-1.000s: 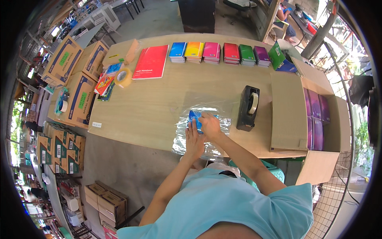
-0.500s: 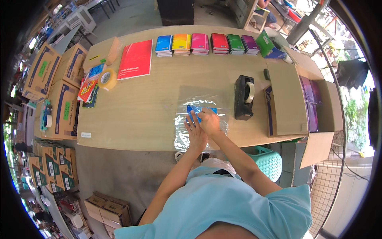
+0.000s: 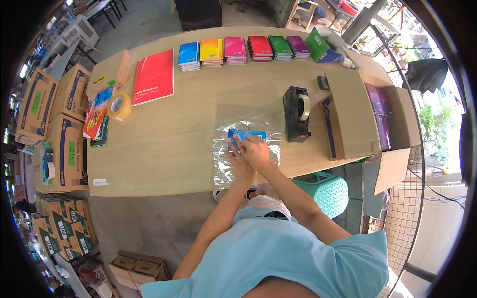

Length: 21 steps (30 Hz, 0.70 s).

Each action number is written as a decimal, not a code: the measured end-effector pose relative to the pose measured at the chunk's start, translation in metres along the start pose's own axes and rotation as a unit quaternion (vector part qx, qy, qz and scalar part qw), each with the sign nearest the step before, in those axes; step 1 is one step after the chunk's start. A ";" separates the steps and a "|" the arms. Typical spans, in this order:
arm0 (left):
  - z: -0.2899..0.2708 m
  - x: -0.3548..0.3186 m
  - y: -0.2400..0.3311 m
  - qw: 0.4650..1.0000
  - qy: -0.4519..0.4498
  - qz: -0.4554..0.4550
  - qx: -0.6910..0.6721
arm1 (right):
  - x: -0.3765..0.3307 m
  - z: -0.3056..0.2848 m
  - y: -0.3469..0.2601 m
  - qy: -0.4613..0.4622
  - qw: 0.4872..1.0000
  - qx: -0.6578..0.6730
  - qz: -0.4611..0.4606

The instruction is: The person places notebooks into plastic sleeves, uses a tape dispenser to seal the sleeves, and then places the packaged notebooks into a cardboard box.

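A blue notebook (image 3: 254, 133) lies flat in a clear plastic bag (image 3: 222, 166) near the table's front edge. My left hand (image 3: 240, 161) presses on the bag over the notebook's left part, its fingers stretched out and fairly flat. Close against it on the right, my right hand (image 3: 257, 153) is curled with its fingers bent down onto the plastic. What those fingertips pinch, if anything, is hidden beneath the hand. Both hands cover the notebook's lower part. A black tape dispenser (image 3: 294, 119) with a roll of tape stands to the right of the bag.
Small coloured notebook stacks (image 3: 212, 49) line the table's far edge. A large red notebook (image 3: 154, 77) and a tape roll (image 3: 119, 106) lie left. An open carton (image 3: 354, 111) holding purple notebooks stands right; closed cartons (image 3: 62, 149) are piled left. A turquoise stool (image 3: 325, 195) is below.
The whole view has shifted, so the table's things sit further left. My right hand has slid slightly toward me over the notebook, closer against my left. The left hand stays pressed there.
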<state>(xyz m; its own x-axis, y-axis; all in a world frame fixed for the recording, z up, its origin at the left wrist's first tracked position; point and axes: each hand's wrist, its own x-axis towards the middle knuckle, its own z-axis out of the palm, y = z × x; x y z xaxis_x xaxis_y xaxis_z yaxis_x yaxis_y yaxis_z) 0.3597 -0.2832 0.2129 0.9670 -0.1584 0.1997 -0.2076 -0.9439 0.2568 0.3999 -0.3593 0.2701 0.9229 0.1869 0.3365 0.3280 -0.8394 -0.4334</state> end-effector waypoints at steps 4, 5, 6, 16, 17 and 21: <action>-0.003 0.001 0.003 1.000 -0.003 0.001 -0.006 | -0.004 0.000 0.000 -0.005 1.000 0.005 0.017; -0.005 0.001 0.005 1.000 -0.002 0.001 -0.007 | -0.006 0.000 -0.001 -0.015 0.999 0.003 0.029; -0.007 0.000 0.008 1.000 0.011 -0.006 -0.023 | -0.008 -0.002 0.000 -0.014 1.000 0.001 0.028; -0.113 -0.005 -0.070 0.999 0.028 0.031 -0.027 | -0.038 -0.019 0.003 -0.046 0.997 -0.035 -0.046; -0.111 0.022 -0.085 0.984 0.048 0.014 -0.171 | -0.038 -0.017 0.001 -0.027 0.997 -0.044 -0.056; -0.095 0.124 -0.098 0.898 0.103 0.065 -0.422 | -0.036 -0.015 -0.003 -0.010 0.996 -0.021 -0.086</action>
<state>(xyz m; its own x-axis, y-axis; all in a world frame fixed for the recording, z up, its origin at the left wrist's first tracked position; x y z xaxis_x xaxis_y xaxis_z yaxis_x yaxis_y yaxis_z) 0.4861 -0.1833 0.3023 0.8963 -0.1124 0.4289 -0.4396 -0.3514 0.8266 0.3629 -0.3713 0.2723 0.8578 0.3394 0.3860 0.4732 -0.8147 -0.3352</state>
